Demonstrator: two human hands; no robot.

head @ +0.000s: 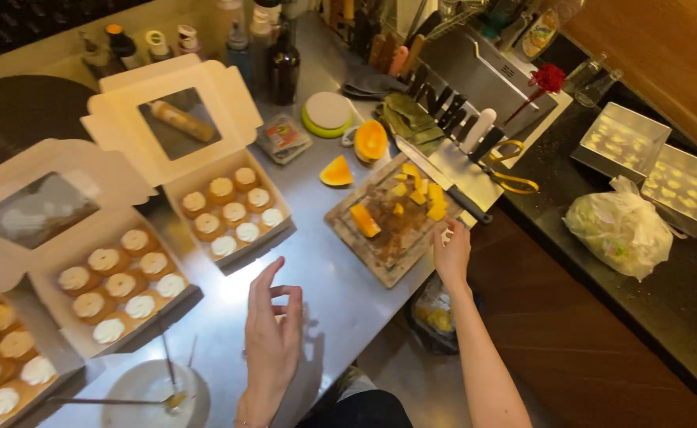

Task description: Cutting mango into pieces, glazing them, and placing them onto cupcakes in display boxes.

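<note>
My left hand [273, 337] hovers open over the steel counter [340, 301], fingers apart, holding nothing, just below a white box of frosted cupcakes [229, 212]. At the counter's right edge, my right hand [451, 252] rests beside a wooden cutting board [388, 226]; I cannot tell if it grips the board. Orange fruit pieces [420, 192] and a wedge [364, 220] lie on the board, with a large knife [443, 178] across its far corner.
Two more open cupcake boxes [118, 281] [3, 357] sit at left. A white plate with sticks [154, 388] is near the front. Fruit halves [370, 139], bottles [283, 67], a knife block [463, 119], scissors [515, 178], a plastic bag [622, 226] and metal trays [653, 162] stand beyond.
</note>
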